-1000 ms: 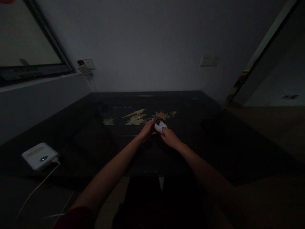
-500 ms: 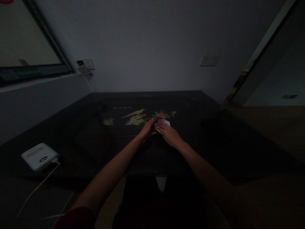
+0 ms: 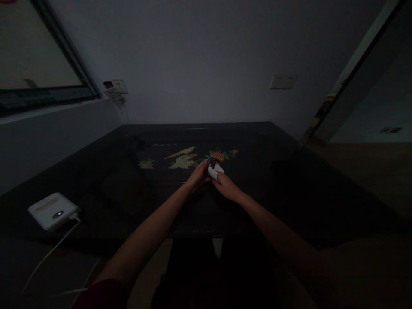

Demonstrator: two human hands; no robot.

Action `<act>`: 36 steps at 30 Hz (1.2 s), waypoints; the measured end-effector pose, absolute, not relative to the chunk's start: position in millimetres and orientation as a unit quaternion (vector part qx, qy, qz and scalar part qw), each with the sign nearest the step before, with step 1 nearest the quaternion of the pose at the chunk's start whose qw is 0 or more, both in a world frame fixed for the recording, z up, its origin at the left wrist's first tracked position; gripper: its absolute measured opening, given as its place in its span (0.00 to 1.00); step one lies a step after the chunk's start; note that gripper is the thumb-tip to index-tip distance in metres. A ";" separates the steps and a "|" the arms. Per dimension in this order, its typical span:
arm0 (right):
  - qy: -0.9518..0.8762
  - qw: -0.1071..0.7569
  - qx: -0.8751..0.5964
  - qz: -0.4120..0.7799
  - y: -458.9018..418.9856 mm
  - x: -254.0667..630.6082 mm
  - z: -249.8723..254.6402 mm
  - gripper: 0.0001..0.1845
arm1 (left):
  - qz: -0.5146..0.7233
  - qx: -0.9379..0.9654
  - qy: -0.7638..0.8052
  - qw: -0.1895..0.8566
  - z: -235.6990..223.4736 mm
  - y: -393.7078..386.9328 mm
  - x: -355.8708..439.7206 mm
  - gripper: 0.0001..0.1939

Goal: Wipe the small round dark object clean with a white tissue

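Both our hands at a small dark object w/ a white cloth, abt mid-table
Our L hand grips the dark object, fingers closed round its L side; exact type can't be told, too dim & small. Our R hand has a narrow hold on the white cloth (cloth or paper, can't tell), which is bunched against the object's near side. Both are over the middle of the black table, between far & near edges, just on the near side of the flower pic; bird pic is to the L. White box sits nr the table's near L corner, w/ a white cord running down from it. Wall socket is above the far edge, R side
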State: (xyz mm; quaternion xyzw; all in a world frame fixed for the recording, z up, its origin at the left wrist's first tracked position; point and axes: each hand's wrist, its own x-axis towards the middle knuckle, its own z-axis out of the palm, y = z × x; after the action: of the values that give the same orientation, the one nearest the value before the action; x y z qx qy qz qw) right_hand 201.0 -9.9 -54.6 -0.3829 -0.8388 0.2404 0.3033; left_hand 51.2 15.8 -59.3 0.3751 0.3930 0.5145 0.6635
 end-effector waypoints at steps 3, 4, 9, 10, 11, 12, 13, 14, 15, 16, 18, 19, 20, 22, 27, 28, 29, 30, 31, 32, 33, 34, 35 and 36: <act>-0.831 0.323 -0.359 0.277 -12.1 198.1 -53.9 0.14 | 0.518 0.370 0.395 0.663 -62.4 19.8 52.1 0.22; -0.829 0.325 -0.358 0.280 -12.9 197.3 -53.4 0.13 | 0.519 0.368 0.396 0.662 -62.7 20.6 52.6 0.22; -0.834 0.285 -0.406 0.242 -14.2 197.7 -51.0 0.07 | 0.518 0.365 0.388 0.669 -58.4 18.0 54.1 0.19; -0.839 0.269 -0.415 0.227 -13.9 198.8 -50.4 0.07 | 0.517 0.363 0.388 0.671 -57.0 16.7 54.0 0.19; -0.845 0.254 -0.421 0.211 -13.6 200.3 -49.7 0.07 | 0.516 0.361 0.391 0.672 -55.7 15.3 53.8 0.19; -0.851 0.243 -0.424 0.193 -13.3 202.0 -48.9 0.09 | 0.514 0.360 0.393 0.671 -54.4 14.0 53.6 0.19; -0.857 0.235 -0.424 0.176 -13.0 203.9 -47.9 0.11 | 0.513 0.361 0.395 0.671 -53.2 12.7 53.4 0.19; -0.862 0.229 -0.422 0.161 -12.9 205.9 -46.7 0.14 | 0.513 0.362 0.395 0.670 -52.0 11.4 53.2 0.19; -0.868 0.222 -0.420 0.146 -12.8 207.7 -45.3 0.18 | 0.513 0.365 0.393 0.670 -51.0 10.2 53.1 0.19; -0.874 0.213 -0.417 0.131 -12.9 209.5 -43.8 0.21 | 0.514 0.367 0.390 0.670 -50.1 9.2 52.9 0.19; -0.888 0.187 -0.410 0.097 -13.3 212.1 -40.9 0.27 | 0.515 0.372 0.383 0.671 -49.1 7.8 52.8 0.18; -0.894 0.173 -0.407 0.077 -13.7 213.0 -39.6 0.28 | 0.516 0.372 0.381 0.671 -49.2 7.7 52.8 0.18; -0.898 0.163 -0.405 0.058 -14.1 213.5 -38.5 0.29 | 0.516 0.371 0.382 0.672 -49.8 8.1 52.8 0.18; -0.900 0.148 -0.409 0.023 -15.3 213.3 -37.2 0.27 | 0.516 0.365 0.384 0.673 -52.4 10.2 52.8 0.19; -0.895 0.140 -0.424 -0.017 -18.8 208.8 -37.5 0.24 | 0.517 0.358 0.384 0.676 -59.8 17.2 52.8 0.22; -0.893 0.142 -0.426 -0.017 -19.3 207.8 -38.1 0.24 | 0.516 0.359 0.385 0.676 -60.0 17.5 52.9 0.23; -0.892 0.146 -0.428 -0.013 -19.5 206.9 -38.7 0.24 | 0.515 0.361 0.385 0.675 -59.6 17.2 53.0 0.23; -0.890 0.151 -0.429 -0.006 -19.6 206.1 -39.5 0.24 | 0.515 0.363 0.385 0.675 -58.9 16.5 53.1 0.23; -0.889 0.159 -0.430 0.005 -19.6 205.5 -40.4 0.24 | 0.515 0.365 0.385 0.673 -57.9 15.6 53.1 0.23; -0.887 0.167 -0.429 0.020 -19.4 205.1 -41.5 0.24 | 0.515 0.366 0.386 0.672 -56.8 14.6 53.0 0.23; -0.885 0.178 -0.428 0.038 -19.0 204.8 -42.5 0.24 | 0.516 0.367 0.387 0.671 -56.0 13.7 52.9 0.23; -0.882 0.190 -0.428 0.059 -18.6 204.5 -43.7 0.24 | 0.515 0.369 0.387 0.669 -55.4 13.0 52.7 0.22; -0.877 0.203 -0.427 0.082 -18.0 204.3 -44.7 0.23 | 0.515 0.372 0.387 0.668 -55.2 12.7 52.5 0.22; -0.873 0.215 -0.426 0.105 -17.4 204.1 -45.8 0.22 | 0.515 0.374 0.388 0.667 -55.4 12.8 52.2 0.22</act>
State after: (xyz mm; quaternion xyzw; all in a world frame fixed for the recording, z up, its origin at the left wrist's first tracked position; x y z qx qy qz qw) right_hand 204.1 -17.4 -45.8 -0.4257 -0.8728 0.1046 0.2148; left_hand 52.2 12.8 -55.4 0.3738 0.3876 0.5151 0.6669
